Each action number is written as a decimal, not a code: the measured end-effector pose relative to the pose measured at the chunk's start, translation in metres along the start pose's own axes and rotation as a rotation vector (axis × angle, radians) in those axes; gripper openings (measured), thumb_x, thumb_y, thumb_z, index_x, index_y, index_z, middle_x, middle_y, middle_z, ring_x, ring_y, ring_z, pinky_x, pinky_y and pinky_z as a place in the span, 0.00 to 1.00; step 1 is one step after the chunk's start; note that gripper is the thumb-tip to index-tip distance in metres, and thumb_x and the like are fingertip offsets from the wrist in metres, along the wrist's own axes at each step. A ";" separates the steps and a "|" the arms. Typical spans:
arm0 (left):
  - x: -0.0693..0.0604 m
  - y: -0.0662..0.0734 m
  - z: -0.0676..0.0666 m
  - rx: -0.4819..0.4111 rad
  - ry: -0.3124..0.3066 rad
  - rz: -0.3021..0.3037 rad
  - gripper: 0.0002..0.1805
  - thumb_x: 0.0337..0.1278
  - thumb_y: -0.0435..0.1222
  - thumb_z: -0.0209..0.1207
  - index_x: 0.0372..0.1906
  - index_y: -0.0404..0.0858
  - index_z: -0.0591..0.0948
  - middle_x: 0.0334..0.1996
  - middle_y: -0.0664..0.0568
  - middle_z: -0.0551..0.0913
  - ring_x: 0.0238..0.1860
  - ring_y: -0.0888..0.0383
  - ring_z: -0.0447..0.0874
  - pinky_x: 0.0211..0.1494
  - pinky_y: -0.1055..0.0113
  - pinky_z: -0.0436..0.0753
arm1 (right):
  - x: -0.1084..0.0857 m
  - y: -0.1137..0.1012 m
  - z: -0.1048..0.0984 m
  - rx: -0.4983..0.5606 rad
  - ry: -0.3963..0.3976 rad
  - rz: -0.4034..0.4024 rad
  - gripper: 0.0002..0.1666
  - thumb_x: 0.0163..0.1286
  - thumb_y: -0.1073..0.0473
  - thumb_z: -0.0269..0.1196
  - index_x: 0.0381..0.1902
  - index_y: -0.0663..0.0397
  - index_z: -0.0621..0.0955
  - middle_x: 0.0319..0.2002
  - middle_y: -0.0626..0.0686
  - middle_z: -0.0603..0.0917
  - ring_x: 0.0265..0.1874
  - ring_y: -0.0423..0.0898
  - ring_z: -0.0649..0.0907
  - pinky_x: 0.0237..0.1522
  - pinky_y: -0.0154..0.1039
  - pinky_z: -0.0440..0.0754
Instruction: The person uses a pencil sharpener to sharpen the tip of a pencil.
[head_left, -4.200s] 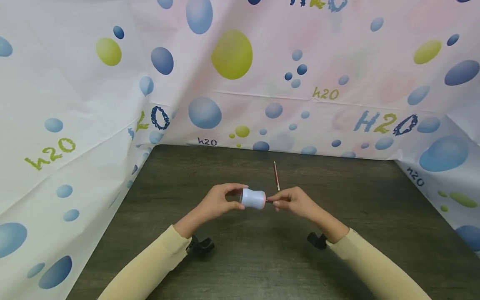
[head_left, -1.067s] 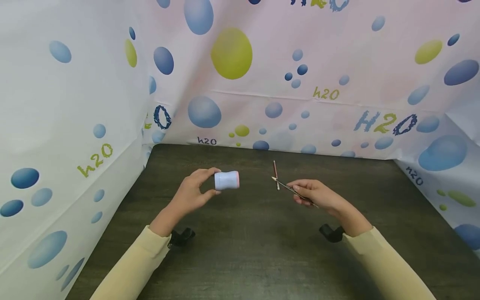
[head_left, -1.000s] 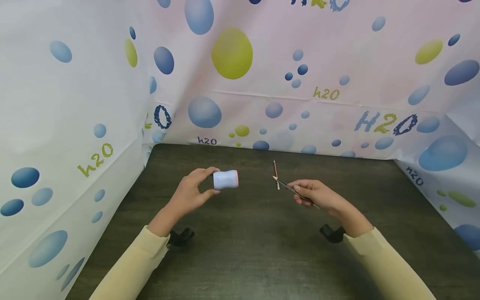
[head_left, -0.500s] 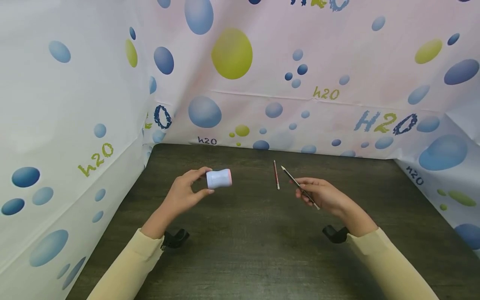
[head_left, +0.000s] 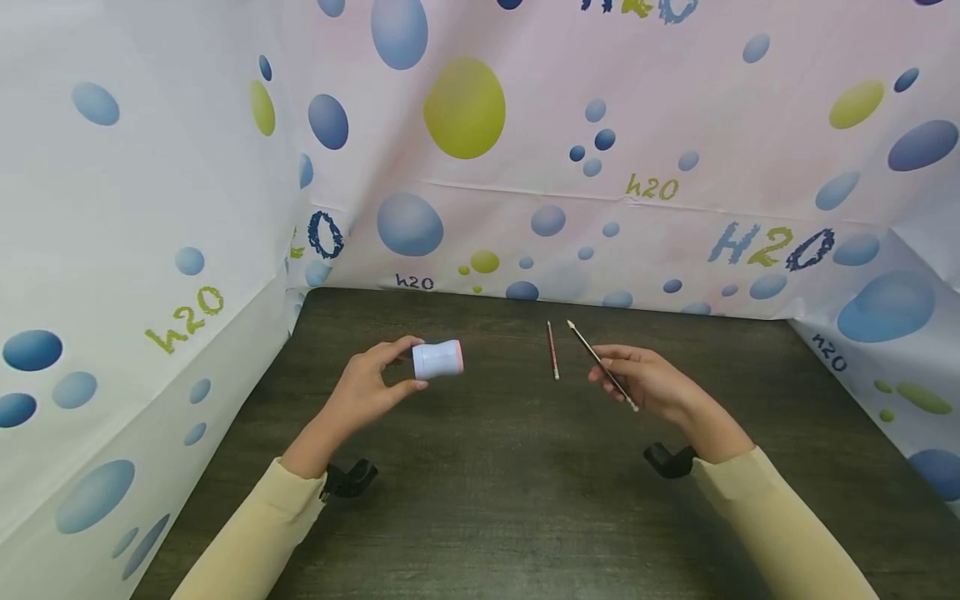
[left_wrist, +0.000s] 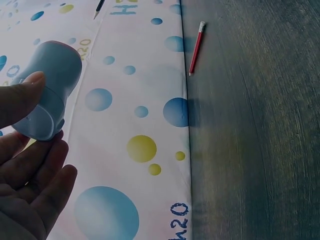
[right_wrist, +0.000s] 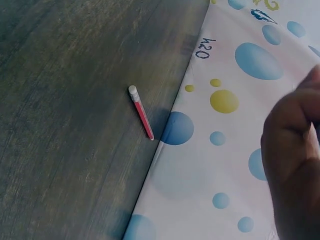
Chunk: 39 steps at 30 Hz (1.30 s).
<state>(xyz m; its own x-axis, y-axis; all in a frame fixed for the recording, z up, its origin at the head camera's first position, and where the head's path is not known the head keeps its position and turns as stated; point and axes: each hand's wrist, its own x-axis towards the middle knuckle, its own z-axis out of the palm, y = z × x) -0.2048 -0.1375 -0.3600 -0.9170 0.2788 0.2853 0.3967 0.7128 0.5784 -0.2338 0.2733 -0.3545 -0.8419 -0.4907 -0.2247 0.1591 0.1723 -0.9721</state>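
My left hand pinches a light-blue pencil sharpener with a pink end, held sideways above the table. Its thumb lies on one side and fingers on the other, as the left wrist view shows of the sharpener. My right hand holds a dark pencil slantwise, its pale sharpened tip pointing away and left. In the right wrist view only part of the right hand shows, and the dark pencil is almost wholly hidden. Pencil and sharpener are well apart.
A red pencil with a white end lies on the dark wooden table, between and beyond the hands. A white sheet printed with bubbles and "H2O" hangs behind the table and along its left side.
Earlier the dark pencil's end was in the sharpener's pink end; it came out and the hands parted. Lately the right hand has turned the pencil tip farther away, while the left has stayed nearly still.
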 end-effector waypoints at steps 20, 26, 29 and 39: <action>0.002 0.002 0.006 0.018 -0.069 -0.019 0.29 0.58 0.35 0.72 0.64 0.37 0.79 0.56 0.35 0.85 0.54 0.37 0.86 0.54 0.41 0.85 | 0.044 -0.013 0.015 0.012 0.104 0.047 0.34 0.86 0.61 0.42 0.82 0.64 0.47 0.39 0.37 0.85 0.33 0.32 0.80 0.35 0.27 0.80; 0.002 0.001 0.007 0.010 -0.087 -0.031 0.29 0.58 0.36 0.72 0.65 0.37 0.79 0.56 0.35 0.85 0.55 0.36 0.85 0.56 0.40 0.85 | 0.057 -0.015 0.019 0.025 0.129 0.061 0.34 0.86 0.60 0.43 0.82 0.63 0.50 0.41 0.38 0.83 0.34 0.31 0.82 0.38 0.26 0.82; 0.002 0.001 0.008 0.005 -0.093 -0.032 0.29 0.59 0.36 0.71 0.65 0.37 0.79 0.56 0.35 0.85 0.55 0.36 0.85 0.57 0.40 0.84 | 0.061 -0.015 0.021 0.034 0.127 0.054 0.33 0.86 0.60 0.42 0.82 0.64 0.50 0.41 0.39 0.82 0.35 0.31 0.82 0.38 0.26 0.82; 0.002 0.001 0.007 -0.025 -0.104 -0.058 0.29 0.59 0.37 0.71 0.66 0.37 0.78 0.58 0.36 0.85 0.55 0.37 0.85 0.57 0.42 0.84 | 0.074 -0.014 0.026 0.074 0.112 0.058 0.32 0.86 0.61 0.41 0.80 0.69 0.52 0.44 0.44 0.78 0.35 0.33 0.80 0.39 0.28 0.84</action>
<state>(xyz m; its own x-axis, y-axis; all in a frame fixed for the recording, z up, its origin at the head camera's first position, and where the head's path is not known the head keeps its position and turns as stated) -0.2067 -0.1322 -0.3642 -0.9374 0.3039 0.1704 0.3425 0.7140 0.6107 -0.2852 0.2123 -0.3592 -0.8819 -0.3823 -0.2758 0.2432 0.1323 -0.9609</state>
